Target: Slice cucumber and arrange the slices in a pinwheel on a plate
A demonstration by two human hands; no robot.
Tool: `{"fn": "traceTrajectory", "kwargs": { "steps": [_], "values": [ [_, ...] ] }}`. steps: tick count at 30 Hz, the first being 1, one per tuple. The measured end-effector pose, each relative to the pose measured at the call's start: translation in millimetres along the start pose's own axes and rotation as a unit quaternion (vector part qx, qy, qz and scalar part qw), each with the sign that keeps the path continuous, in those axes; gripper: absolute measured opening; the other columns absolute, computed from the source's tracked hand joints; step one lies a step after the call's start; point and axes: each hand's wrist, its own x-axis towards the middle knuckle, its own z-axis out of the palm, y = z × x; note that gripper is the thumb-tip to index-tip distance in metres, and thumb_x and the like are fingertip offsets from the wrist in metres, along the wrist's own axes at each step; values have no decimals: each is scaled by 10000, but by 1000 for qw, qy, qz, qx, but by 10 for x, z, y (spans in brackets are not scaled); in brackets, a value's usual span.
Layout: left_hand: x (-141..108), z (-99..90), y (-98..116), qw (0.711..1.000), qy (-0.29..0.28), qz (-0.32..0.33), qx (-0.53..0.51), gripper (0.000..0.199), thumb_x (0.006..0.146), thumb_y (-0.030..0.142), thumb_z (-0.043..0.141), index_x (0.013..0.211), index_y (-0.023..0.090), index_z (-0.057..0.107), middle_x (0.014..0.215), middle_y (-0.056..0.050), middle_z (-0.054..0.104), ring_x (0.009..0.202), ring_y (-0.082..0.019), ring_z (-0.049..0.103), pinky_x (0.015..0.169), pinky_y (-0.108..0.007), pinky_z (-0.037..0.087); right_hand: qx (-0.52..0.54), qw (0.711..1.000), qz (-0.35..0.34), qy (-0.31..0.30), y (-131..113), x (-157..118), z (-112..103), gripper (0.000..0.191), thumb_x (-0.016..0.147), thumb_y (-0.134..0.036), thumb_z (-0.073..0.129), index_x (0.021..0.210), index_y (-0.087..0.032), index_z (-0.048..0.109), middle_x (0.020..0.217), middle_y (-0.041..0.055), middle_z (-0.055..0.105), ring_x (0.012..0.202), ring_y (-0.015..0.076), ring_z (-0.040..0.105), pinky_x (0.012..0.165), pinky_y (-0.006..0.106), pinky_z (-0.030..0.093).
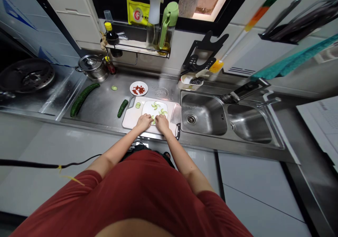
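Observation:
My left hand [144, 122] and my right hand [162, 124] rest close together at the near edge of a white square plate [149, 111]. Their fingertips are bunched near thin cucumber slices [158, 107] fanned out on the plate, and what they pinch is hidden. The plate lies on a pale plastic cutting board [130, 119]. Left of the board are a cut cucumber piece [122, 108] and a whole cucumber [82, 99]. A single slice [114, 88] lies on the steel counter. Behind the board stands a small plate of chopped red chili [138, 88].
A double steel sink [203, 114] with a faucet [245, 91] lies to the right. A steel pot [92, 68] and a gas burner [26, 75] stand at the left. Bottles stand on a shelf [137, 49] at the back, beside a small tray [190, 82].

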Motion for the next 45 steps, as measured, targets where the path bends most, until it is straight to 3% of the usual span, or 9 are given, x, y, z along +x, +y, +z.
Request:
{"fn": "traceTrajectory", "kwargs": {
  "steps": [15, 30, 33, 37, 45],
  "values": [
    [126, -132, 84, 999, -35, -20, 8, 269, 870, 207, 477, 962, 204, 730, 926, -97, 641, 951, -229, 532, 796, -332, 420, -13, 999, -3, -47, -65, 75, -112, 239, 947, -217, 440, 1117, -187, 605, 1146, 119, 577, 1060, 238, 500, 822, 308, 414],
    [144, -128, 115, 999, -32, -35, 8, 237, 862, 178, 487, 925, 191, 715, 933, -93, 653, 960, -233, 533, 794, -330, 427, -29, 999, -10, -21, -80, 67, -37, 268, 949, -187, 389, 1081, -175, 622, 1098, 120, 600, 1032, 237, 505, 818, 308, 412],
    [120, -84, 80, 997, -1, -69, -40, 246, 862, 178, 491, 984, 208, 702, 974, -77, 661, 979, -218, 538, 817, -315, 430, -16, 1000, -1, 5, -57, 16, -16, 269, 944, -193, 398, 1113, -172, 606, 1106, 119, 598, 1042, 240, 494, 837, 311, 405],
    [63, -31, -4, 982, 86, -120, -114, 246, 869, 193, 494, 1048, 205, 663, 995, -67, 664, 986, -209, 544, 855, -310, 430, 33, 998, 8, 60, -19, -88, 21, 275, 947, -219, 415, 1155, -178, 590, 1113, 112, 593, 1052, 240, 479, 865, 314, 390],
    [5, -30, -230, 949, 183, -204, -155, 253, 876, 225, 482, 1026, 209, 685, 977, -77, 672, 962, -240, 559, 864, -335, 421, 130, 981, -16, 142, 4, -224, 114, 226, 931, -218, 449, 1030, -193, 651, 988, 85, 619, 958, 231, 511, 823, 306, 401]
  ]
}}
